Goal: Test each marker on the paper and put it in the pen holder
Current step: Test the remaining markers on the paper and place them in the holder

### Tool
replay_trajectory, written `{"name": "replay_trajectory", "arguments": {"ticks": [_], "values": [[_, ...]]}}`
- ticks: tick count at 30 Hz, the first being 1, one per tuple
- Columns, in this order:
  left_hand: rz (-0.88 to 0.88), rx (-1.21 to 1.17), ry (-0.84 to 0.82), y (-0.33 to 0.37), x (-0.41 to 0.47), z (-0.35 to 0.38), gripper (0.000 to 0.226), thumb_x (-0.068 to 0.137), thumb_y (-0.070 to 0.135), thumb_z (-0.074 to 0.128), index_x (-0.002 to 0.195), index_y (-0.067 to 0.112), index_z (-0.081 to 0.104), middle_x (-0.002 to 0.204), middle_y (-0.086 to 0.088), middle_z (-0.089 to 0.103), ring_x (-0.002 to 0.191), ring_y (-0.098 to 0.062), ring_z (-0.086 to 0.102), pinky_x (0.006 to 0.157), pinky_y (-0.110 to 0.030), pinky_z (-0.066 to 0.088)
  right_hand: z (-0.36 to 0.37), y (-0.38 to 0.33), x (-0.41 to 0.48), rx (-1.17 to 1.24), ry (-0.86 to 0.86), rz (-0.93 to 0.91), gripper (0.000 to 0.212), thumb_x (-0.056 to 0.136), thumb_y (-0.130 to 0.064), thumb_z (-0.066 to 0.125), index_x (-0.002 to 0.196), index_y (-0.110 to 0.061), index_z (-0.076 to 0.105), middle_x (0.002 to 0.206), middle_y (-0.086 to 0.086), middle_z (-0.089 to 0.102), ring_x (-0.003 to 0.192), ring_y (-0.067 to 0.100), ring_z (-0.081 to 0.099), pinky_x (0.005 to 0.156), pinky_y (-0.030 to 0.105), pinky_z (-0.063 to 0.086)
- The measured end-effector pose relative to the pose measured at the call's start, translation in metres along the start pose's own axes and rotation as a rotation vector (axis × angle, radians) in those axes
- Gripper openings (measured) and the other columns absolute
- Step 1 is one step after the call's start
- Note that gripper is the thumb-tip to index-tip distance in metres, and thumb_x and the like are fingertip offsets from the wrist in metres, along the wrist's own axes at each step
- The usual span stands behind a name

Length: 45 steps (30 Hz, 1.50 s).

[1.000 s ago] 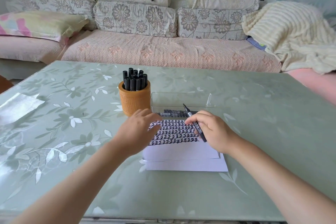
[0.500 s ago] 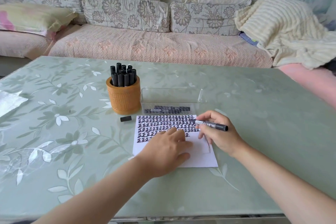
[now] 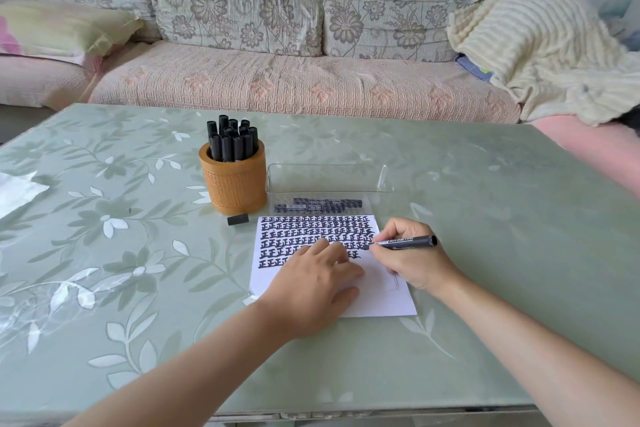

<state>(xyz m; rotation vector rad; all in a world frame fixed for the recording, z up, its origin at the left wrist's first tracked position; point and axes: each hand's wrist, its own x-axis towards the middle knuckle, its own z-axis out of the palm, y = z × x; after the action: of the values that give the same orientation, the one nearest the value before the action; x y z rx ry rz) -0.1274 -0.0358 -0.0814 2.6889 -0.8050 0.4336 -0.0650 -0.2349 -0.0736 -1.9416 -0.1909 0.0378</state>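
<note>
Nearest, the left hand (image 3: 311, 282) lies flat with straight fingers on the paper (image 3: 381, 302), pressing it to the table (image 3: 502, 191). A single sheet is light and likely to slide on this glossy top, so that press looks needed. Beside it, the right hand (image 3: 412, 260) pinches the marker (image 3: 403, 241) low on its barrel, tip at the rows of black marks and tail pointing right. The marker looks light, stiff and smooth, best held near the tip for writing and mid-barrel for carrying. Its cap (image 3: 238, 219) lies loose just left of the paper, small and easy to nudge away. Beyond stand the pen holder (image 3: 232, 184), crowded with capped markers, and a clear tray (image 3: 329, 180) beside it.
</note>
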Motion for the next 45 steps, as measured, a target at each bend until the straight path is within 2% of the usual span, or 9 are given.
{"name": "replay_trajectory", "arguments": {"ticks": [6,11,15,23,27,38,45], "values": [[-0.022,0.001,-0.018,0.0004,0.0003,0.0006,0.028,0.089,0.044,0.048,0.110,0.034,0.063,0.100,0.007,0.052,0.088,-0.017,0.048,0.073,-0.031,0.043,0.0010,0.0021,-0.0005,-0.043,-0.009,-0.026,0.017,0.072,-0.020,0.070,0.064,-0.018,0.055,0.052,-0.004,0.055,0.047,0.017,0.045,0.050,0.028,0.035],[-0.029,0.004,-0.020,0.0007,0.0003,0.0006,0.029,0.089,0.045,0.048,0.110,0.034,0.064,0.099,0.007,0.053,0.088,-0.017,0.048,0.072,-0.031,0.043,0.0012,-0.0002,-0.0019,-0.067,-0.041,-0.025,0.024,0.079,-0.010,0.071,0.062,-0.019,0.056,0.053,-0.010,0.055,0.050,0.015,0.042,0.050,0.026,0.033],[-0.035,-0.005,-0.028,0.0010,0.0003,-0.0001,0.029,0.089,0.045,0.048,0.111,0.034,0.063,0.100,0.007,0.052,0.088,-0.017,0.047,0.073,-0.031,0.042,0.0012,-0.0029,-0.0029,-0.092,-0.043,-0.038,0.029,0.078,-0.006,0.067,0.060,-0.022,0.052,0.053,-0.011,0.051,0.051,0.015,0.041,0.049,0.028,0.033],[-0.041,-0.002,-0.035,0.0013,0.0006,-0.0006,0.030,0.090,0.045,0.048,0.112,0.034,0.063,0.100,0.007,0.052,0.089,-0.017,0.046,0.073,-0.031,0.041,0.0004,-0.0038,-0.0054,-0.071,-0.067,-0.060,0.034,0.079,-0.001,0.066,0.057,-0.021,0.048,0.052,-0.012,0.047,0.048,0.013,0.038,0.045,0.023,0.030],[-0.039,-0.006,-0.033,0.0015,0.0005,-0.0008,0.030,0.089,0.045,0.048,0.113,0.034,0.063,0.100,0.007,0.052,0.089,-0.017,0.046,0.073,-0.030,0.040,-0.0004,-0.0018,-0.0043,-0.039,-0.069,-0.058,0.030,0.077,-0.004,0.066,0.059,-0.020,0.049,0.054,-0.007,0.048,0.051,0.016,0.038,0.047,0.027,0.031],[-0.033,-0.009,-0.014,0.0006,0.0007,0.0005,0.027,0.089,0.044,0.050,0.111,0.034,0.062,0.099,0.008,0.052,0.087,-0.017,0.047,0.072,-0.031,0.043,-0.0007,-0.0040,-0.0055,-0.090,-0.102,-0.075,0.034,0.079,-0.002,0.066,0.059,-0.024,0.050,0.055,-0.011,0.049,0.052,0.014,0.040,0.048,0.028,0.033],[-0.019,-0.017,-0.006,0.0001,0.0007,0.0013,0.028,0.090,0.044,0.048,0.112,0.033,0.062,0.099,0.007,0.052,0.087,-0.017,0.046,0.073,-0.031,0.043,-0.0002,-0.0044,-0.0056,-0.080,-0.105,-0.082,0.033,0.077,-0.001,0.067,0.058,-0.021,0.049,0.054,-0.009,0.047,0.049,0.011,0.038,0.047,0.023,0.030]]}}
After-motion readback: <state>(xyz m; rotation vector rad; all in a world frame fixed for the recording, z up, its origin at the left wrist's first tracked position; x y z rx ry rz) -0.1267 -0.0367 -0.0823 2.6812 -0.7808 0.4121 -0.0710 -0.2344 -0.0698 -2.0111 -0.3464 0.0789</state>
